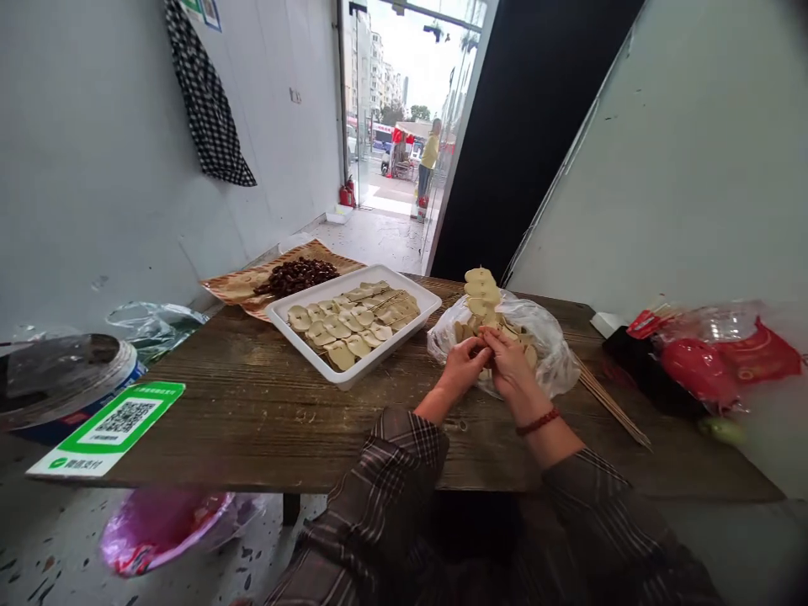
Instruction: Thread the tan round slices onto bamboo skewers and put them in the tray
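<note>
In front of me, my left hand and my right hand meet with fingertips pinched together at the lower end of a skewer of potato slices. The skewer stands roughly upright, its thin, pale, round slices spaced one above another. My fingers hide its lower part. Just behind and under my hands lies a white plastic bag, opened out, with more loose pale slices in it. To the left, a white tray holds several rows of skewered slices laid flat. A bundle of bamboo skewers rests right of the bag.
Dark red dates lie heaped on brown paper behind the tray. A green QR-code card sits at the wooden table's left edge, near a bucket. Red packages lie at right. A person stands outside the glass door.
</note>
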`<state>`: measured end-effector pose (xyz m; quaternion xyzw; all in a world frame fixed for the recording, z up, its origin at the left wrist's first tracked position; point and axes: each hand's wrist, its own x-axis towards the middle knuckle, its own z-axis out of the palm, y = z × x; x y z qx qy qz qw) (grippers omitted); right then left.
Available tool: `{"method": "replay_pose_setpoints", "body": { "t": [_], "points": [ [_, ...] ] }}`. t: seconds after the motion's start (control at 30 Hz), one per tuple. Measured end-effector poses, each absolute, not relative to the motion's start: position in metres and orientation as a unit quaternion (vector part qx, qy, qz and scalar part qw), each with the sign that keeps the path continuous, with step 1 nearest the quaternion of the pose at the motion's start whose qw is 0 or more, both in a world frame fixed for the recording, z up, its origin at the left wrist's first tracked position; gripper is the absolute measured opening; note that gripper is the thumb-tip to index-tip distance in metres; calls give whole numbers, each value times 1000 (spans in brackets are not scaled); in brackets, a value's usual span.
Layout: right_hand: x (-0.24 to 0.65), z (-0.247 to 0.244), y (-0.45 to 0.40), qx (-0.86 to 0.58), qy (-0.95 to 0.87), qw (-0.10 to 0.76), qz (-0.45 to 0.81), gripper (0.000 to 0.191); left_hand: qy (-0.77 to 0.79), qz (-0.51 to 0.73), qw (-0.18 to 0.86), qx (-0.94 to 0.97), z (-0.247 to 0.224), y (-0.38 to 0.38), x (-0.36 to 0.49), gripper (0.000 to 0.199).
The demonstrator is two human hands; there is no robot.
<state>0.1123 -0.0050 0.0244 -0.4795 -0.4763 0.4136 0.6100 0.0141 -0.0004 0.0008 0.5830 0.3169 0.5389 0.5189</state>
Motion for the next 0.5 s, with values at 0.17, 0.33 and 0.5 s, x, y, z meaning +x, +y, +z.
{"method": "replay_pose_setpoints", "body": {
  "t": [0.17,0.33,0.5],
  "points": [
    [93,24,-19,-458,-346,655,491,37,362,527,519,567,9,-16,1,9],
    [74,28,-24,-411,-340,680,503,31,414,553,465,554,22,-27,-8,8],
    [76,31,-28,-392,-431,679,447,28,448,566,341,602,38,-31,-14,13]
  ]
}}
